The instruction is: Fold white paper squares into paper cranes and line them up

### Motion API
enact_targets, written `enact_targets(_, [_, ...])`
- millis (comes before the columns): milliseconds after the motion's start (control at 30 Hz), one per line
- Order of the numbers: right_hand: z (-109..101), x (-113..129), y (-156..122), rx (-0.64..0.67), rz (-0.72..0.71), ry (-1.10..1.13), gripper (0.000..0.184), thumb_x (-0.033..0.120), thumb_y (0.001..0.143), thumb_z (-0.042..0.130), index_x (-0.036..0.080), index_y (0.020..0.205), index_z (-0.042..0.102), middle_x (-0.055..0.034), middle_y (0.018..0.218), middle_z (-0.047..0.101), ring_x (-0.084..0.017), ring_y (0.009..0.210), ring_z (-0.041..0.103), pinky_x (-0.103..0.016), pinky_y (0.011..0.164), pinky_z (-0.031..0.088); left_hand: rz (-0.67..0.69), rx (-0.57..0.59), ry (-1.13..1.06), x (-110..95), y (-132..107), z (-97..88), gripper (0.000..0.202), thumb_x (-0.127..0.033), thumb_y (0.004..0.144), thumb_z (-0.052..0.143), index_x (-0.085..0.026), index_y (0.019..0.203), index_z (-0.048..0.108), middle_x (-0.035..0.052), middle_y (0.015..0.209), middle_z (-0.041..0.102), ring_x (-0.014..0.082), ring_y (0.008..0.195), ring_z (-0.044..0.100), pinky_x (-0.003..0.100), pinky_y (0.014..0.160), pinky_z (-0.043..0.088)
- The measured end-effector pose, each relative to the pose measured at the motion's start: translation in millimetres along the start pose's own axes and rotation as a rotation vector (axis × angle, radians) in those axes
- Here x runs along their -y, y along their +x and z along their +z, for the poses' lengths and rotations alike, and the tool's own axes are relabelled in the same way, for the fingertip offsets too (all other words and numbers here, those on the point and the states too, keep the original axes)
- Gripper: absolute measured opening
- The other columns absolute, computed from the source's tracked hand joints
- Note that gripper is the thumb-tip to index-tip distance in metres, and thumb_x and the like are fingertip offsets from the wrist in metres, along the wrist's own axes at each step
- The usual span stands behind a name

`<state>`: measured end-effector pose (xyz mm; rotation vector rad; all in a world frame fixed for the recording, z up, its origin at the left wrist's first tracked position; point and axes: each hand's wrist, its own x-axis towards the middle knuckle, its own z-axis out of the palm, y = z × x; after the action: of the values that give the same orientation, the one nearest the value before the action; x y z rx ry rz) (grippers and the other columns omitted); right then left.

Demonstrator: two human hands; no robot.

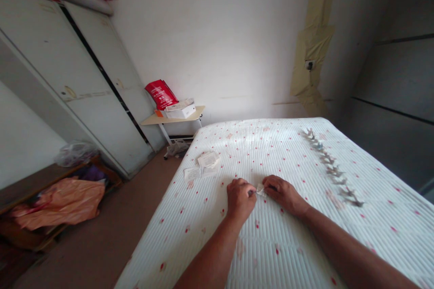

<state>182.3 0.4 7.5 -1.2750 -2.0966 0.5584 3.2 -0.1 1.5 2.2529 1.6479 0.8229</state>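
Observation:
My left hand (240,198) and my right hand (282,193) rest on a white bed cover with red dots (271,244), near its middle. Both hands are closed in a pinch on a small piece of paper (260,189) held between them, flat against the cover. A little to the upper left lie a few small printed paper sheets (203,165). Along the right side of the bed runs a row of several small folded paper figures (330,167).
A white wardrobe (77,86) stands on the left with bedding on top. A small table (172,119) with a red bag (161,94) and a white box stands by the far wall. Low on the left is a shelf with orange cloth (61,205).

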Motion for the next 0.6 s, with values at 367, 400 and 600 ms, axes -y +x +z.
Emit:
enact_targets(367, [2.0,-0.9,1.2,-0.019,0.012,-0.020,0.017,0.021,0.083,0.044,0.019,0.075,0.058,-0.0042,0.081,0.061,-0.016,0.077,0.056,-0.028,0.072,0.044,0.018,-0.018,-0.017,0.3,-0.5,-0.1,0.015,-0.016,0.068,0.063,-0.025,0.077,0.070,-0.0003,0.081,0.063,0.0157,0.086,0.054,0.030,0.081,0.037])
enact_targets(400, [1.4,0.1,1.0,-0.016,0.006,-0.011,0.017,0.022,0.083,0.044,0.019,0.075,0.058,-0.0043,0.081,0.061,-0.016,0.077,0.056,-0.028,0.072,0.044,0.016,-0.016,-0.013,0.2,-0.5,-0.2,0.015,-0.016,0.068,0.063,-0.026,0.077,0.070,-0.0003,0.082,0.063,0.0158,0.087,0.054,0.030,0.082,0.037])
enact_targets(600, [-1.3,2.7,-2.1,0.020,-0.039,0.025,0.018,0.023,0.083,0.049,0.019,0.072,0.063,-0.0057,0.089,0.061,-0.016,0.084,0.057,-0.028,0.075,0.044,0.009,-0.001,0.009,-0.2,-0.2,0.1,0.014,-0.016,0.069,0.062,-0.024,0.077,0.069,0.0007,0.082,0.064,0.0168,0.087,0.054,0.030,0.082,0.036])
